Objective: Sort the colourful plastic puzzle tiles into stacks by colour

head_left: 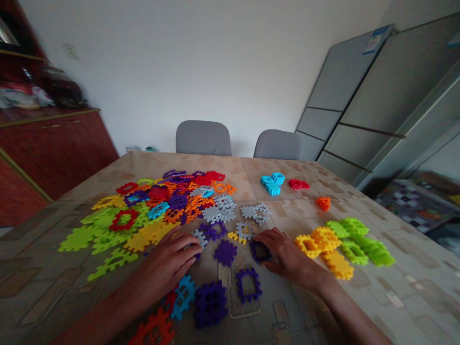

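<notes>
The left hand [183, 249] is lowered over the table [287, 215], fingers loosely bent, with a grey notched tile [200, 237] at its fingertips and a bit of purple showing beneath them; whether it grips either cannot be told. The right hand [278, 249] curves its thumb and fingers around the right side of a dark purple square frame tile [254, 253], touching it; how firmly is unclear.

Between the hands lies a solid purple tile [225, 253], with purple, yellow and grey tiles crowding just beyond. Nearer the person are a purple frame tile [240, 286], a purple window-pattern tile [211, 303], a light blue tile [184, 297] and an orange tile [154, 328], the last two beside the left forearm.

A jumbled, multicoloured heap [176, 201] spreads over the left half, lime green tiles [102, 230] at its outer edge. To the right stand separate groups: light blue [272, 183], red [299, 184], orange [323, 204], yellow [325, 242] and lime green [366, 242], the yellow closest to the right hand.

Two grey chairs [203, 138] back onto the wall, between a reddish-brown cabinet [61, 148] and a tall grey refrigerator [330, 86].
</notes>
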The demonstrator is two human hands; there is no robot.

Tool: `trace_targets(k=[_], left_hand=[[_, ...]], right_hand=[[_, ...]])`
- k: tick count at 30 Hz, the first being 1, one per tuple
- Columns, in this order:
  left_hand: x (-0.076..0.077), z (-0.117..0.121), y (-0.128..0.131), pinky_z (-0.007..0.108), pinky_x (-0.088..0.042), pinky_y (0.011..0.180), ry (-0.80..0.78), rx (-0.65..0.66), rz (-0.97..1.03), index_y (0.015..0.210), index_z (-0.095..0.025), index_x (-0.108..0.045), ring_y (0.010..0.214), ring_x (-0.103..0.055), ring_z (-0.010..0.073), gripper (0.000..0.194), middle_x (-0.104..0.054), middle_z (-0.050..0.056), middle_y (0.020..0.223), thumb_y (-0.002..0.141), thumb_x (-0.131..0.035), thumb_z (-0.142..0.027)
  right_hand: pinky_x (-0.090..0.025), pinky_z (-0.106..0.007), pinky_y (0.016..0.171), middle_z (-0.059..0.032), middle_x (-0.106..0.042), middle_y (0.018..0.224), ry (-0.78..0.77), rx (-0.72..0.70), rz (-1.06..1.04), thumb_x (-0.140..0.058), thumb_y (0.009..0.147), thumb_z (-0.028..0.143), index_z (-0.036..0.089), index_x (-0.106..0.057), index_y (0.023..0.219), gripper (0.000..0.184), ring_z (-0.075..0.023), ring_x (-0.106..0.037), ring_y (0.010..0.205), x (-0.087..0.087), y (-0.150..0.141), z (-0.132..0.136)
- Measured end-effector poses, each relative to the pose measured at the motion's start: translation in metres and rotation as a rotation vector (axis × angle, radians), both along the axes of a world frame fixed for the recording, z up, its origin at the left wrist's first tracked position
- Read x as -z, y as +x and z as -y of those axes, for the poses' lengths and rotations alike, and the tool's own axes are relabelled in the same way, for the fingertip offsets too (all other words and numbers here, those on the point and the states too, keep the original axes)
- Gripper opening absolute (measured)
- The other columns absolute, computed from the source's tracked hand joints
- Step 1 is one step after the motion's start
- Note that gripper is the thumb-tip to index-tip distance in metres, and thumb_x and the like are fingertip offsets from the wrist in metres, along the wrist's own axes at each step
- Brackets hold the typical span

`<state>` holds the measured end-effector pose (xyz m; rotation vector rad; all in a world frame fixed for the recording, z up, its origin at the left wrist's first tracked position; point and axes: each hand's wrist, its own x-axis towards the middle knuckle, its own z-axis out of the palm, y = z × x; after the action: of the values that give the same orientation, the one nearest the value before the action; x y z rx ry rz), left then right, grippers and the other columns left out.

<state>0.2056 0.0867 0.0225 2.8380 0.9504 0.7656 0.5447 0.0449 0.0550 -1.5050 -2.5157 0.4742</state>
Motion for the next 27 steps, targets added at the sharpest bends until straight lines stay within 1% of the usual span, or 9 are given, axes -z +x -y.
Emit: trace_targets(k=[2,5,7,10,14,19,22,25,27], left_hand=[[-0.002,-0.001,-0.001,0.037,-0.048,0.093,0.005,-0.011,-0.002,0.104,-0.025,-0.069,0.098,-0.065,0.0228,0.022,-0.072,0.002,0.104,0.099,-0.049,-0.019],[-0.005,-0.002,-0.001,0.037,-0.048,0.090,0.019,-0.019,0.005,0.101,-0.025,-0.070,0.094,-0.065,0.0224,0.022,-0.072,0.002,0.100,0.100,-0.048,-0.021],[-0.006,-0.002,-0.001,0.037,-0.047,0.091,0.032,-0.013,0.020,0.102,-0.025,-0.070,0.093,-0.066,0.0220,0.022,-0.073,0.002,0.100,0.100,-0.048,-0.021],[-0.006,-0.001,-0.001,0.037,-0.047,0.092,0.029,-0.004,0.042,0.105,-0.024,-0.070,0.095,-0.066,0.0220,0.022,-0.073,0.002,0.102,0.100,-0.048,-0.020],[-0.004,-0.001,0.000,0.037,-0.048,0.092,0.010,0.004,0.048,0.107,-0.024,-0.069,0.098,-0.066,0.0219,0.023,-0.073,0.003,0.106,0.101,-0.048,-0.020],[-0.008,-0.001,0.000,0.036,-0.049,0.093,0.035,0.010,0.064,0.106,-0.024,-0.070,0.097,-0.067,0.0218,0.023,-0.074,0.003,0.104,0.100,-0.048,-0.019],[-0.010,-0.003,-0.002,0.035,-0.050,0.093,0.046,-0.007,0.092,0.104,-0.024,-0.071,0.097,-0.068,0.0214,0.023,-0.074,0.003,0.103,0.100,-0.048,-0.020],[-0.010,-0.005,-0.004,0.035,-0.051,0.091,0.021,-0.031,0.132,0.104,-0.025,-0.071,0.098,-0.068,0.0218,0.024,-0.074,0.003,0.104,0.100,-0.048,-0.020],[-0.009,-0.006,-0.006,0.034,-0.051,0.089,0.008,-0.037,0.145,0.104,-0.025,-0.070,0.098,-0.067,0.0219,0.023,-0.074,0.003,0.104,0.101,-0.048,-0.020]], right_hand=[[-0.045,-0.051,0.102,-0.0152,-0.064,0.126,0.003,0.022,0.009,-0.070,0.081,0.015,0.013,-0.060,0.129,0.049,-0.0314,-0.054,0.117,-0.004,0.000,0.000],[-0.045,-0.050,0.100,-0.0152,-0.065,0.122,0.021,0.042,0.003,-0.073,0.077,0.016,0.013,-0.061,0.127,0.052,-0.0321,-0.055,0.114,-0.011,-0.004,0.006],[-0.044,-0.048,0.101,-0.0143,-0.065,0.123,0.023,0.024,-0.038,-0.074,0.076,0.017,0.013,-0.060,0.129,0.055,-0.0310,-0.056,0.114,-0.016,-0.011,0.013],[-0.039,-0.045,0.107,-0.0121,-0.064,0.128,-0.031,-0.046,-0.085,-0.077,0.077,0.020,0.017,-0.057,0.135,0.061,-0.0298,-0.055,0.118,-0.023,-0.024,0.027],[-0.036,-0.047,0.109,-0.0137,-0.061,0.133,-0.077,-0.111,-0.063,-0.080,0.076,0.025,0.017,-0.055,0.138,0.067,-0.0320,-0.052,0.123,-0.024,-0.036,0.038],[-0.039,-0.046,0.105,-0.0116,-0.064,0.128,-0.077,-0.117,-0.055,-0.083,0.076,0.027,0.018,-0.057,0.136,0.066,-0.0303,-0.055,0.117,-0.022,-0.038,0.036],[-0.042,-0.044,0.101,-0.0086,-0.066,0.122,-0.028,-0.083,-0.100,-0.079,0.082,0.028,0.021,-0.061,0.130,0.052,-0.0283,-0.057,0.113,-0.021,-0.036,0.033],[-0.046,-0.040,0.097,-0.0073,-0.069,0.116,0.045,-0.061,-0.163,-0.065,0.092,0.020,0.022,-0.065,0.121,0.030,-0.0247,-0.060,0.108,-0.019,-0.034,0.023],[-0.048,-0.039,0.095,-0.0075,-0.069,0.115,0.090,-0.065,-0.185,-0.060,0.093,0.014,0.022,-0.066,0.117,0.026,-0.0237,-0.062,0.107,-0.018,-0.035,0.010]])
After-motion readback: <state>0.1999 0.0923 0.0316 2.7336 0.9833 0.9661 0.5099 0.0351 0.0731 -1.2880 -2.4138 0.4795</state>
